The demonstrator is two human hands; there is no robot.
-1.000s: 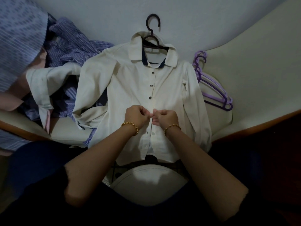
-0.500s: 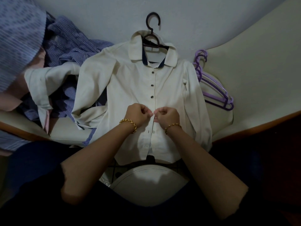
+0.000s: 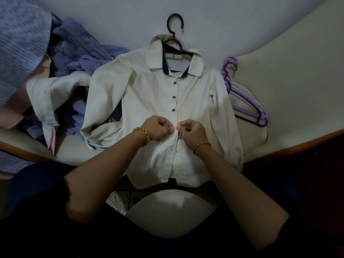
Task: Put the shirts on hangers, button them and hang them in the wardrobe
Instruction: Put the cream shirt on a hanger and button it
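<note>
Where the cream shirt (image 3: 149,94) lies flat and front up on the pale surface (image 3: 297,71), it is found already mounted on a dark hanger (image 3: 173,41), whose hook projects above the collar. Three dark buttons (image 3: 174,97) are seen fastened down the placket below the collar. Just beneath the third, both hands meet at the front opening. The left hand (image 3: 158,127) is curled, with the placket edge pinched between thumb and fingers and a fold of cloth lifted slightly. The right hand (image 3: 191,130) is likewise curled, and the opposite edge is gripped at the same level. Whether a button is held between its fingertips cannot be made out (the light is poor and the fingers are folded inward). Below the hands the placket is observed open, with buttonholes showing along its edge. A gold bracelet (image 3: 142,134) is worn on each wrist. Purple hangers (image 3: 247,110) are stacked just beside the shirt's sleeve at the right of the view. A heap of blue checked and striped shirts (image 3: 81,51) is noted to the left, partly under the other sleeve, with a white garment (image 3: 48,94) lying across it.
</note>
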